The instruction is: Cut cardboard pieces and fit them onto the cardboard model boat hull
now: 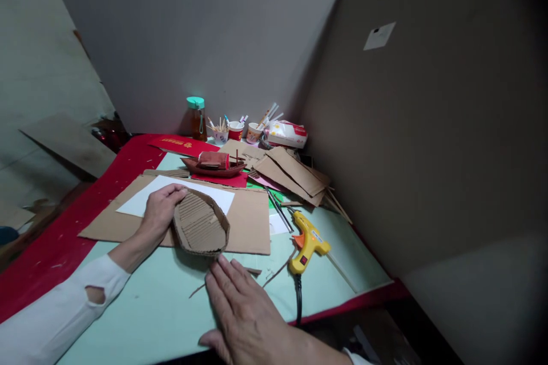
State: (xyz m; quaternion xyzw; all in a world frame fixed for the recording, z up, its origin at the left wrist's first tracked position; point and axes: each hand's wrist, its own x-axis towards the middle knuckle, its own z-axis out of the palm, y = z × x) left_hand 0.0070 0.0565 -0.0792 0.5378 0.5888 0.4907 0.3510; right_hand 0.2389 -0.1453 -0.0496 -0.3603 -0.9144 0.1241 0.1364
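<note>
My left hand (pixel 159 211) grips the upper left rim of a cardboard boat hull (pixel 201 222), thumb and fingers closed on its edge. The hull is tilted so its corrugated inside faces me. Just below the hull's near end, my right hand (pixel 240 302) is stretched out flat, palm down, its fingertips at or close to the rim; whether they touch I cannot tell. Thin cardboard strips (pixel 253 271) lie near the right fingers. Behind the hull are a white sheet of paper (pixel 145 197) and a large cardboard sheet (pixel 252 228).
A yellow hot glue gun (pixel 306 242) with a black cord lies right of my hands. Farther back stand a finished brown model boat (pixel 214 165), stacked cardboard pieces (pixel 295 174), a bottle (pixel 197 120), cups of sticks and pens (pixel 235 130), and a tissue pack (pixel 286 134).
</note>
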